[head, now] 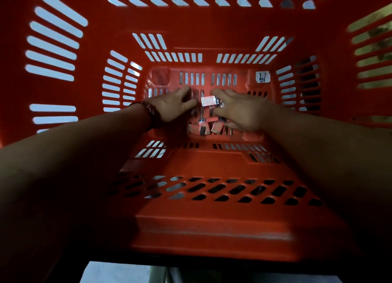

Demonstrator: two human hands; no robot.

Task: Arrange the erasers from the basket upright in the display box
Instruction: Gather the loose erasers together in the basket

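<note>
Both hands reach down in the orange basket (212,236) - erasers (217,126) loose on its floor
Erasers lie in a small heap at mid-floor, flat and tilted, between the two hands. Right hand (244,111): forefinger and thumb narrowed on a pale eraser (208,101), just above the heap. Left hand (171,106), with a band (151,109) at the wrist: fingers bent toward the floor just beside that eraser - whether they hold anything cannot be told. A white label (263,77) sits at the floor's far right corner
</note>
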